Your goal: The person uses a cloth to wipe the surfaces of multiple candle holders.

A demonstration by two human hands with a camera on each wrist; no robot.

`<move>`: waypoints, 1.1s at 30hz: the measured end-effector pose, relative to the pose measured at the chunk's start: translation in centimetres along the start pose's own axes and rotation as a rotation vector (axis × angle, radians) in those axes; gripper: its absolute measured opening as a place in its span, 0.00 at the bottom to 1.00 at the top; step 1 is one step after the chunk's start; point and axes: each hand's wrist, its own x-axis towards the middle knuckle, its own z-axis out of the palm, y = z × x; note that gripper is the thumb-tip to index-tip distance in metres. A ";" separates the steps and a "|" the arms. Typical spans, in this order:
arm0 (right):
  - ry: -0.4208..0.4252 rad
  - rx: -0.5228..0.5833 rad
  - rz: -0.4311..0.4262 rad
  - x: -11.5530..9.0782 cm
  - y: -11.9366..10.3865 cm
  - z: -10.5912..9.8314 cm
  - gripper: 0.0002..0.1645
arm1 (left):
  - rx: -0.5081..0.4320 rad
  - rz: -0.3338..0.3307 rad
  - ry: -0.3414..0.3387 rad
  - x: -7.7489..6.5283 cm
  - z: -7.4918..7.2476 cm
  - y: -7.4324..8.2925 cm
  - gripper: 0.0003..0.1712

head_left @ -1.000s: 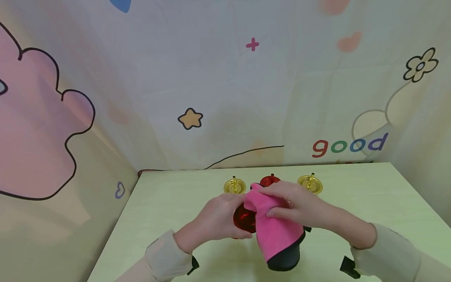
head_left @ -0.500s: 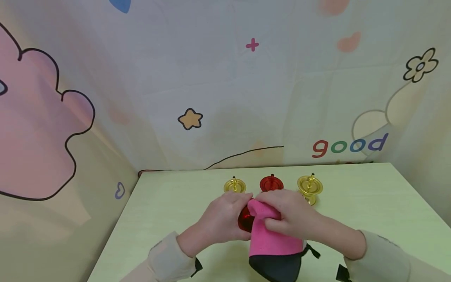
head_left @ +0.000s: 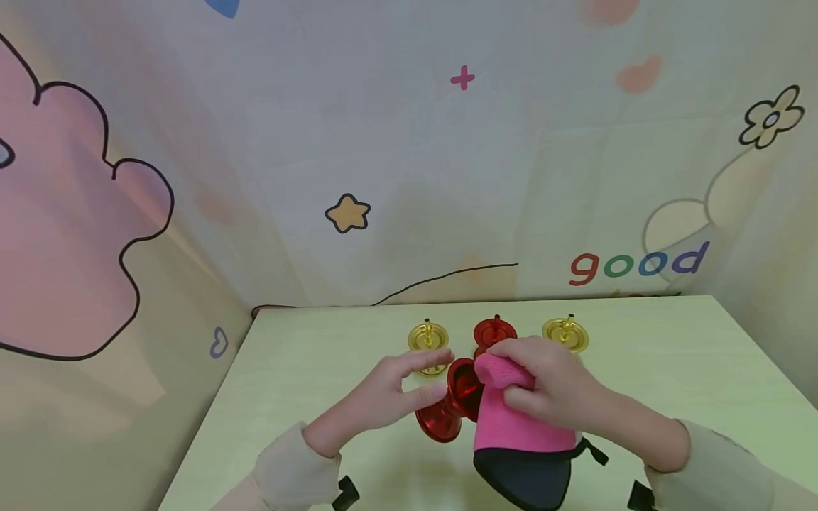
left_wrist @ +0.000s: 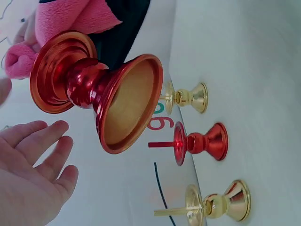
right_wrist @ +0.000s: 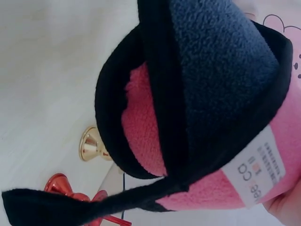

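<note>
A shiny red candle holder (head_left: pixel 441 420) is tilted above the table, its flared base toward the left hand. The right hand (head_left: pixel 556 380) grips a pink and dark grey cloth (head_left: pixel 520 426), bunched against the holder's dish. Beside the holder, the left hand (head_left: pixel 386 397) has its fingers spread and relaxed; in the left wrist view that hand (left_wrist: pixel 28 174) is apart from the red holder (left_wrist: pixel 87 82). The cloth (right_wrist: pixel 225 75) fills the right wrist view, with a black trim, a strap and a white label. Where the right fingertips meet the holder is hidden by cloth.
Along the table's back stand a gold candle holder (head_left: pixel 427 336), a red candle holder (head_left: pixel 495 332) and another gold candle holder (head_left: pixel 566 333), each with an upright spike. The pale table (head_left: pixel 319 355) meets a printed curtain (head_left: pixel 409 142) behind.
The left hand has loosened from the red candle holder and spread its fingers. The holder has turned, so its base and dish now show. The cloth and right hand have shifted slightly right.
</note>
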 end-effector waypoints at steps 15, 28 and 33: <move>0.013 0.054 0.002 -0.2 0.4 -0.4 0.22 | -0.062 -0.036 0.165 0.6 0.7 -0.3 0.11; 0.012 0.059 -0.002 -0.2 0.4 -0.4 0.22 | 0.027 0.017 0.189 0.6 1.2 -0.7 0.09; 0.029 0.060 -0.011 -0.2 0.5 -0.3 0.22 | 0.033 0.050 0.184 0.6 1.2 -0.7 0.11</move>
